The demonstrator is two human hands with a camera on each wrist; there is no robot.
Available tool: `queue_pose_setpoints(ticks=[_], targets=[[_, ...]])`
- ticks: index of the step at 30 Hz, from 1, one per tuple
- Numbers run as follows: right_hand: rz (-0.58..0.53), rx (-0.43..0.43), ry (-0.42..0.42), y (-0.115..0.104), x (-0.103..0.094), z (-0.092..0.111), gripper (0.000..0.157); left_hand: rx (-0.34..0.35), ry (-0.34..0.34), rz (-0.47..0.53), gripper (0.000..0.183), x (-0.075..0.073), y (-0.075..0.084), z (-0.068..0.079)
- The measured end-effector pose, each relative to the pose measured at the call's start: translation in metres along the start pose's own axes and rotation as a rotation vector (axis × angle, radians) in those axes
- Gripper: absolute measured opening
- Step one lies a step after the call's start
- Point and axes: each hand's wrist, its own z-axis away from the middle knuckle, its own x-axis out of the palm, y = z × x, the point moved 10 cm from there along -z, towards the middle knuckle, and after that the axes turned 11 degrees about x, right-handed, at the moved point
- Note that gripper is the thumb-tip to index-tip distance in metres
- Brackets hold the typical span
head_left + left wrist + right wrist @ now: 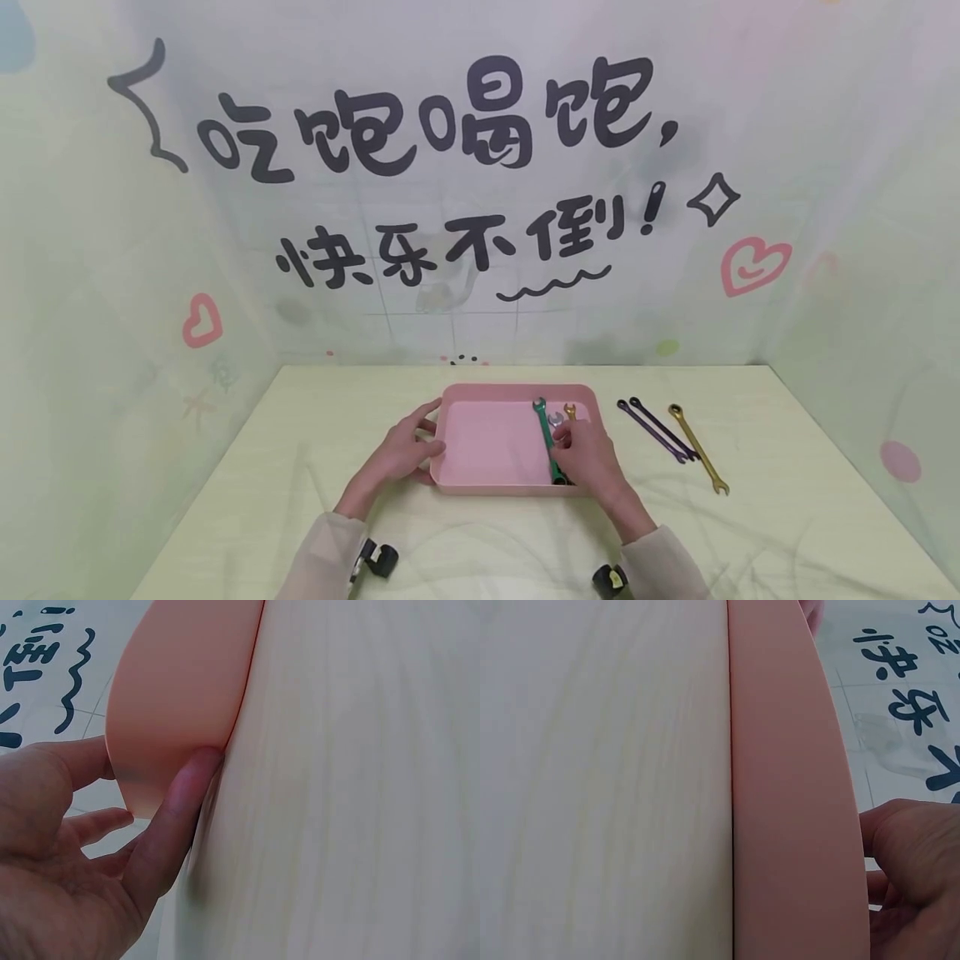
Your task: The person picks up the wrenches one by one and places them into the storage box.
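Observation:
A pink tray (487, 489) lies on the table. My left hand (401, 452) grips its left end; in the left wrist view, the fingers spread from the rim down to the bottom edge. Inside the tray's right part, a green wrench (549, 442) lies lengthwise. Just right of it shows the head of a silver wrench (556, 419), and beyond that the head of a gold wrench (570, 410). My right hand (588, 457) reaches over the tray's right side and pinches the silver wrench, hiding most of both shafts. In the right wrist view, the front wall blocks the fingertips.
To the right of the tray, two dark purple wrenches (654, 432) lie side by side on the table. Another gold wrench (699, 450) lies slanted beyond them. A printed wall sheet (480, 333) rises behind the table's back edge.

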Motion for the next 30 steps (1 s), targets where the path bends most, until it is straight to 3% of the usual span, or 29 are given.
queue_pose_setpoints(ticks=[5,11,18,22,26,30], targets=[[0.003,-0.025,0.014,-0.001,-0.013,-0.001,0.014,-0.001,0.003,0.0,0.078,0.0,0.001,0.0],[0.006,0.0,0.041,0.009,-0.044,-0.009,0.017,-0.001,0.006,0.005,0.078,0.0,-0.002,0.0],[-0.001,-0.028,0.084,0.035,-0.092,-0.018,0.023,0.002,0.009,0.004,0.077,-0.001,-0.003,0.001],[0.056,-0.041,0.153,0.057,-0.12,-0.021,0.025,-0.01,0.01,-0.008,0.077,-0.001,-0.004,0.001],[0.134,0.013,0.207,0.084,-0.142,-0.02,0.027,-0.017,0.011,-0.018,0.077,-0.001,-0.003,0.002],[0.178,0.137,0.155,0.112,-0.154,-0.021,0.032,-0.014,0.01,-0.018,0.077,-0.001,-0.003,0.002]])
